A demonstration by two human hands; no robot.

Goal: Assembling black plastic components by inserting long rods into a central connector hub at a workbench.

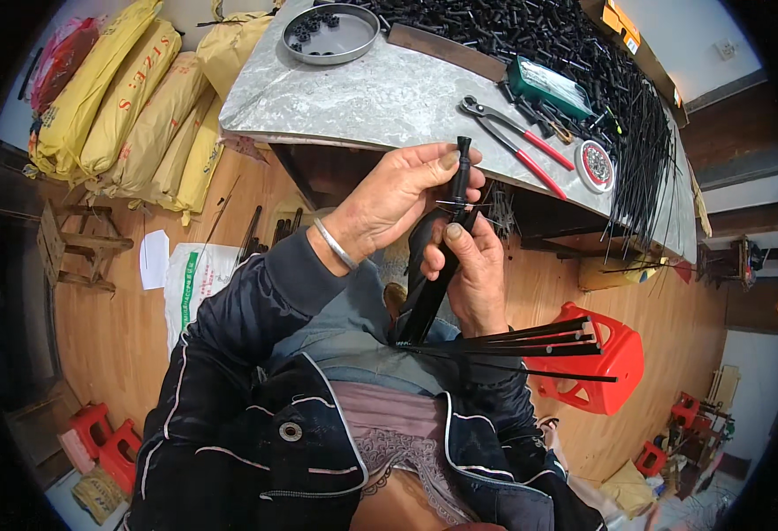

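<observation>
My left hand (387,196) pinches a short black plastic fitting (462,164) with a flared top, holding it upright between thumb and fingers. Just under it, thin pale wire-like bits stick out sideways at the joint. Below, my right hand (479,270) is closed around the upper part of a long black shaft (428,308), thumb on top. The fitting and shaft line up and appear to meet; the exact joint is partly hidden by my fingers. Across my lap lies a bundle of slim black rods (539,341), pointing to the right.
Ahead stands a grey marbled table (362,102) with a round metal tray (340,40), red-handled pliers (521,146), a green box (548,87), a small round dish (595,166) and heaped black parts. A red stool (614,363) is at right; yellow sacks (132,106) lean at left.
</observation>
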